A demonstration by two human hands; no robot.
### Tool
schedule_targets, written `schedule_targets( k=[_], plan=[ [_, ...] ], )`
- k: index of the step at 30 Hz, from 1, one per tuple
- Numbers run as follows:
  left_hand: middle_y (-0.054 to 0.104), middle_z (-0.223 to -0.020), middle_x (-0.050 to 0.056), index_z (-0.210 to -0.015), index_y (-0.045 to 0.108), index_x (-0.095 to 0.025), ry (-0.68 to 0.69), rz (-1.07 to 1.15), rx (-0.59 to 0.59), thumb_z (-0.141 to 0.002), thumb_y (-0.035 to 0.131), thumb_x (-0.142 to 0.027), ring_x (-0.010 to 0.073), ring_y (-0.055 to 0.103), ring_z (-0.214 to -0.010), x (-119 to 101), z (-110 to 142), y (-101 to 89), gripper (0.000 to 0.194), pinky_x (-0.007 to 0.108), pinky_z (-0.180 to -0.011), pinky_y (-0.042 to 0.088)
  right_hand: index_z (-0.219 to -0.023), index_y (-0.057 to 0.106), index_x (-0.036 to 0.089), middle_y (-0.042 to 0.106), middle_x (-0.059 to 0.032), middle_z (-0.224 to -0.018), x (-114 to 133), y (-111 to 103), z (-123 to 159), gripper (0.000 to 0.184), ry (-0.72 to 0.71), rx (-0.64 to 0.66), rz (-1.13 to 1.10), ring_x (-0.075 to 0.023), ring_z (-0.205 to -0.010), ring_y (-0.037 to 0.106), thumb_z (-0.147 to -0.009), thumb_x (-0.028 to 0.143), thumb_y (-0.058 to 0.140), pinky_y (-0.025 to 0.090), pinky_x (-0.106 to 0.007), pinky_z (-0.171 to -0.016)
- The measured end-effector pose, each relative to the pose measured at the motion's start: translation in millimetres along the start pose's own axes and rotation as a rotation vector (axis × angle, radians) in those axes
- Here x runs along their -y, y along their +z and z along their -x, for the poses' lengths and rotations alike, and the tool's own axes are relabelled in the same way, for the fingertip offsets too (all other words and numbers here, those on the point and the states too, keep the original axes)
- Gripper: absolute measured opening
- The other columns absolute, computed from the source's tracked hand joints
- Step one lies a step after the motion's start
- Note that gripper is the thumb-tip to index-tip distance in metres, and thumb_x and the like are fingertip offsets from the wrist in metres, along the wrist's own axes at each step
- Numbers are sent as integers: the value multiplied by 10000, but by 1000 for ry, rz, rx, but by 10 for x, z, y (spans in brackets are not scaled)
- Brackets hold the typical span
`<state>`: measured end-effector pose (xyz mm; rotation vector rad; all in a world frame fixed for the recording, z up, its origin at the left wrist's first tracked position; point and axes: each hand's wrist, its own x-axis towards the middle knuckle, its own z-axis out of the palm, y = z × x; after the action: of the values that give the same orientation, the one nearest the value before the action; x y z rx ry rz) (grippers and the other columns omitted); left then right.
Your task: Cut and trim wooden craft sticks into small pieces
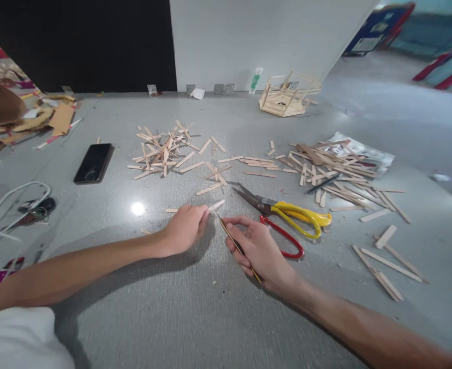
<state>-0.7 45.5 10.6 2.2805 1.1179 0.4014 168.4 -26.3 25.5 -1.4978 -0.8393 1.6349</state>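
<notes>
My left hand (187,228) is closed on a short wooden craft stick (217,205), whose pale end sticks out past the fingertips. In my right hand (254,248) is a slim black-and-gold craft knife (230,234), held like a pen. Its thin metal tip meets or nearly meets the stick; the exact contact is too small to tell. Just beyond my right hand lie scissors (264,204) with one yellow and one red handle, blades parted. Another craft stick (171,210) lies partly behind my left hand.
Loose craft sticks (166,148) are heaped at the back, with a larger pile (337,169) and plastic bag to the right. A phone (94,163) lies left, near white cables (14,195). A stick frame (287,100) and glue bottle (255,81) stand by the wall.
</notes>
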Motion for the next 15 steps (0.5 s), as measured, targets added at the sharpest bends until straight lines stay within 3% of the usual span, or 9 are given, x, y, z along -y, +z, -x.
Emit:
schedule_targets(
  k=[3, 8, 15],
  plan=[
    [375, -524, -45, -650, 394, -191, -18, 5, 2, -996, 337, -266, 97, 285, -486, 17, -20, -14, 359, 269, -525, 225, -1090, 542, 218, 535, 102, -554, -2, -24, 7, 417, -17, 3, 23, -42, -304, 296, -809, 511, 639, 267, -168, -244],
    [462, -567, -23, -657, 428, -182, 13, 101, 33, -1000, 339, -269, 106, 367, -526, 20, -40, -83, 365, 258, -557, 286, -1075, 535, 220, 542, 98, -567, 6, -86, -41, 394, -71, -12, 34, -43, -309, 306, -825, 508, 634, 264, -164, -253],
    [497, -512, -45, -731, 478, -183, -113, 376, 202, -1018, 335, -321, 99, 443, -450, -7, -63, -228, 349, 221, -536, 350, -1089, 560, 230, 585, 60, -580, 26, -209, 28, 297, -321, -38, 387, -67, -322, 395, -934, 482, 540, 285, -193, -312]
  ],
)
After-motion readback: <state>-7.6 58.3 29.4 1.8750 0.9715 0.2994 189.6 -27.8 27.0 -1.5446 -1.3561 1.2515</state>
